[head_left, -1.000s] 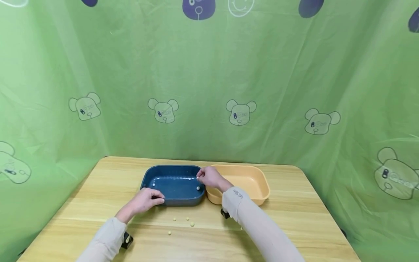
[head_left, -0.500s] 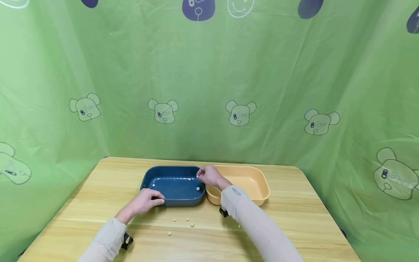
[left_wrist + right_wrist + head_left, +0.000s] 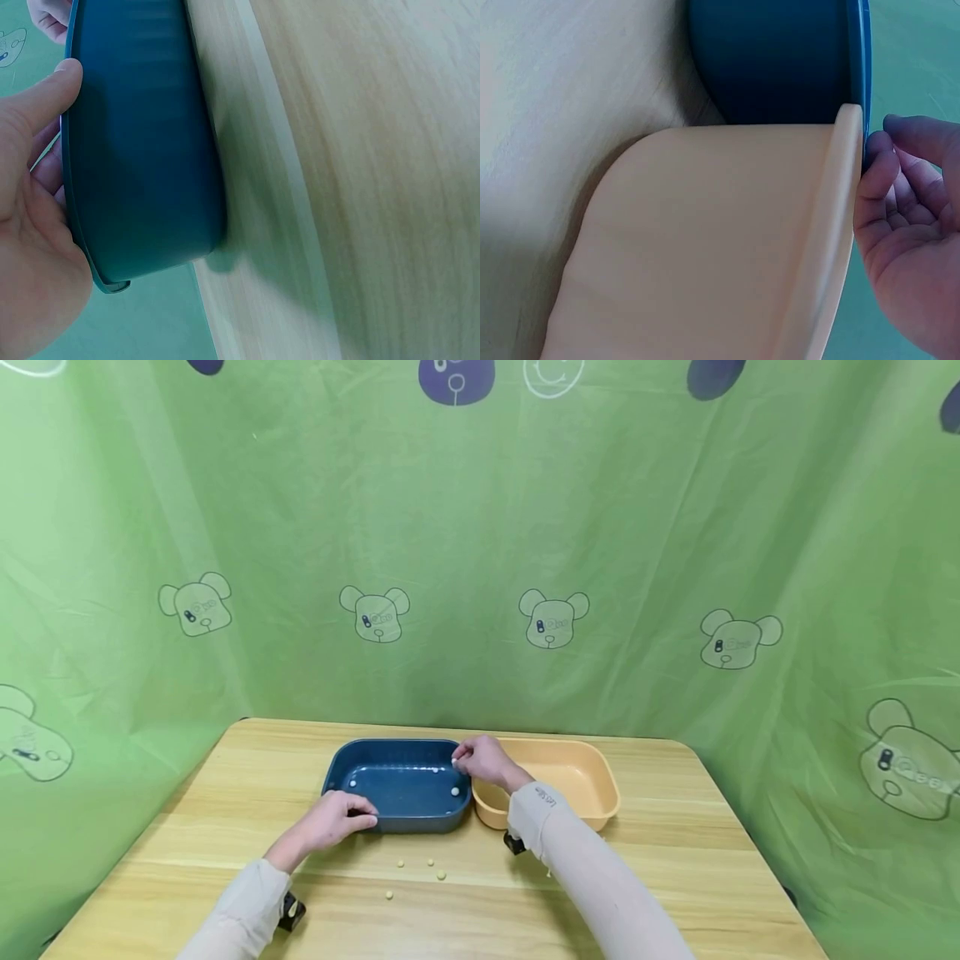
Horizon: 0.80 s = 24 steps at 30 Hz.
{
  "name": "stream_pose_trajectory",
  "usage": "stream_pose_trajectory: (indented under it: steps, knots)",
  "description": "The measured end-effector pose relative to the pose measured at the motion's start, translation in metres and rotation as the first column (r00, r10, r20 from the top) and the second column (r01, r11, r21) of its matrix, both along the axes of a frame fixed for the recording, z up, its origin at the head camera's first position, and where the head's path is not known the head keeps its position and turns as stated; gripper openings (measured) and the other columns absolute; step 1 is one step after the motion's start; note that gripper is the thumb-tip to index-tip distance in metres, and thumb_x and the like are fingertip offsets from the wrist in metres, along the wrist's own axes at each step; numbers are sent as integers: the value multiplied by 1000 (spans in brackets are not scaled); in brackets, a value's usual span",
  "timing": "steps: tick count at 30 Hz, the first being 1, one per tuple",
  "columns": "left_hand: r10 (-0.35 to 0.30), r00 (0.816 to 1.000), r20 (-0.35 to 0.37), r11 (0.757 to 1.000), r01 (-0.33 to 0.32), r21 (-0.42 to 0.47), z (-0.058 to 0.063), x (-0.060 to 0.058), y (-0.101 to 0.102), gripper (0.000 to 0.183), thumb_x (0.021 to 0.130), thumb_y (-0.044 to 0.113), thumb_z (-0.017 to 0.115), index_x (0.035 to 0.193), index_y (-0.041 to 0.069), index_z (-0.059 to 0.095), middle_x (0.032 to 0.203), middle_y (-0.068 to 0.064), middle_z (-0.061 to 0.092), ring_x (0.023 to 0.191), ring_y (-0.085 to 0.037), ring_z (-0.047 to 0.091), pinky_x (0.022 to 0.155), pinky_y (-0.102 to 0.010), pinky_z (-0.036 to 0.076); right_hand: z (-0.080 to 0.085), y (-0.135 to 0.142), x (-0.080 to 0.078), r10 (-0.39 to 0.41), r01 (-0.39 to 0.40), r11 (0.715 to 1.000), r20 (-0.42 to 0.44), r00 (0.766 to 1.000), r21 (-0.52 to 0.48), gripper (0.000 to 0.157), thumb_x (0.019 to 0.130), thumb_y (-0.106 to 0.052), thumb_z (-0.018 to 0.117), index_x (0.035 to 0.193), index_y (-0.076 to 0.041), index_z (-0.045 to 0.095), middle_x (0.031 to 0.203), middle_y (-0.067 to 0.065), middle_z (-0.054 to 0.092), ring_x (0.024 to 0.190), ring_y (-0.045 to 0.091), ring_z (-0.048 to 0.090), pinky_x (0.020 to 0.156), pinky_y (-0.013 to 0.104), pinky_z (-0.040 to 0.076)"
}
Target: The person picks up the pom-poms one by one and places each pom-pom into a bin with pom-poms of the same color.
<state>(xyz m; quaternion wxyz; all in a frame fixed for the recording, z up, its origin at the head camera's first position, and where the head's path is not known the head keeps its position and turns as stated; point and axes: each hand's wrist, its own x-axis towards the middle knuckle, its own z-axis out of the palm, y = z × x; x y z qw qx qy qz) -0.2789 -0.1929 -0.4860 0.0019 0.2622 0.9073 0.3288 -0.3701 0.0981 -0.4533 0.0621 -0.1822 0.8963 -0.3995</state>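
Note:
My left hand (image 3: 330, 821) grips the near left rim of a dark blue plastic basin (image 3: 405, 793). In the left wrist view, the thumb (image 3: 56, 88) lies over the outside of its wall and the other fingers reach inside. Over the basin's right end is my right hand (image 3: 486, 762), its fingertips pinching a small white ball (image 3: 453, 762). The right wrist view shows thumb and forefinger together beside the rim; the ball is hidden there. Several whitish balls lie in the blue basin, one (image 3: 455, 792) at the right and another (image 3: 353, 783) at the left.
An orange basin (image 3: 581, 785) stands against the blue one's right end, partly covered by the right arm. Several pale yellow balls (image 3: 441, 875) are scattered on the wooden table (image 3: 675, 860) in front. Green patterned cloth (image 3: 450, 527) hangs behind and at both sides.
The hands and basins stay almost still. My right hand shifts only very slightly, with the small white ball at its fingertips.

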Motion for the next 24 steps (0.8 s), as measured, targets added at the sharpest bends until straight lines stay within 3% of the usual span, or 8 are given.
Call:
stream_pose_trajectory:
  steps: [16, 24]
  knots:
    - [-2, 1000, 12, 1000, 2, 12, 1, 1, 2, 9, 89, 20, 67, 92, 16, 73, 90, 7, 69, 87, -13, 63, 76, -30, 50, 0, 2, 0, -10, 10, 1000, -9, 1000, 0, 9, 82, -5, 69, 89, 0, 69, 73, 1, 63, 67, 10, 57, 61, 22, 48]
    - [23, 999, 25, 1000, -23, 4, 2, 1, 2, 9, 89, 20, 67, 94, 15, 73, 92, 6, 69, 90, -17, 63, 78, -33, 50, 4, 4, 5, 20, -20, 1000, -14, 1000, 4, 13, 83, -4, 67, 94, 3, 69, 76, 1, 63, 69, 11, 57, 63, 22, 48]
